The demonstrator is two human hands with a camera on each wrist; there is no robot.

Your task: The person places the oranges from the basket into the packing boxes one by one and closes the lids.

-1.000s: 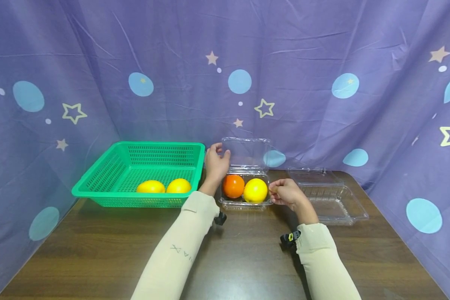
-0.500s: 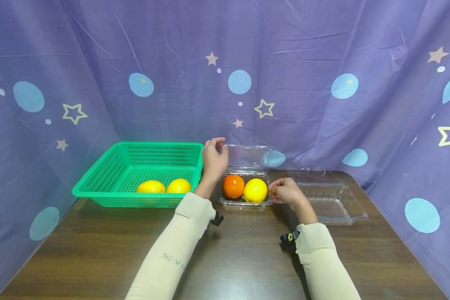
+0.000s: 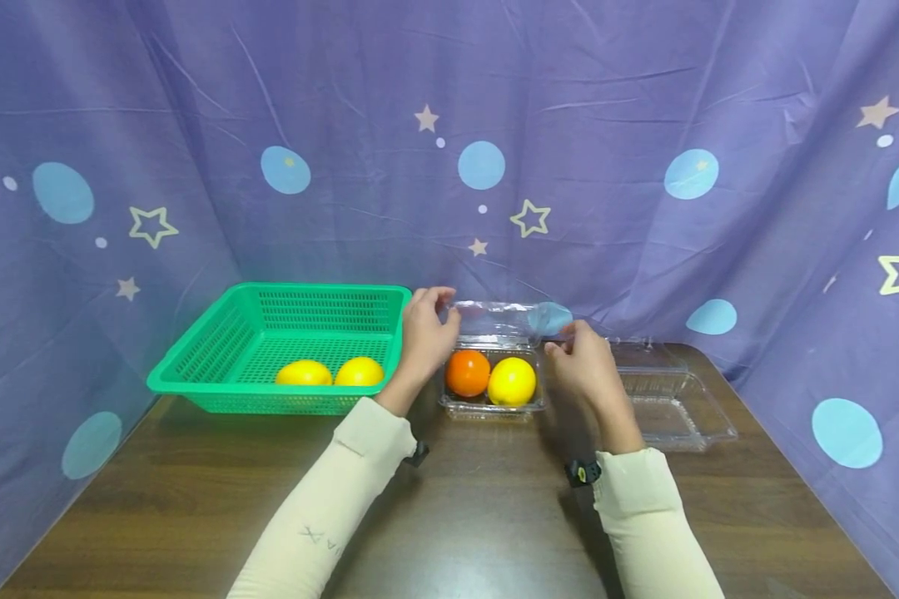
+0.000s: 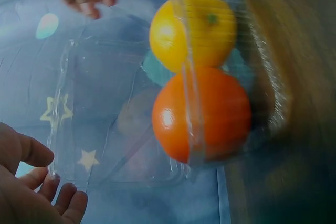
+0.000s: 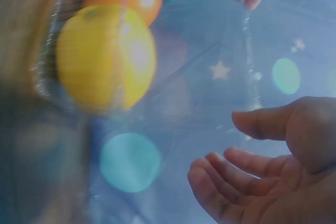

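A clear plastic clamshell box stands at mid-table with its hinged lid raised at the back. An orange fruit and a yellow citrus fruit sit side by side in its base. My left hand is at the lid's left corner. In the left wrist view, its loosely bent fingers and thumb meet the lid's edge. At the lid's right side, my right hand has its thumb and fingers spread apart, as the right wrist view shows, holding nothing.
A green plastic basket stands to the left, with two yellow fruits along its near side. To the right is a second clear clamshell box, lid up. A patterned purple curtain hangs behind the wooden table.
The lid's upper edge sits lower in the head view than before. My right hand has let go of the box's right rim and risen toward the lid; the left hand shifted slightly along with it.
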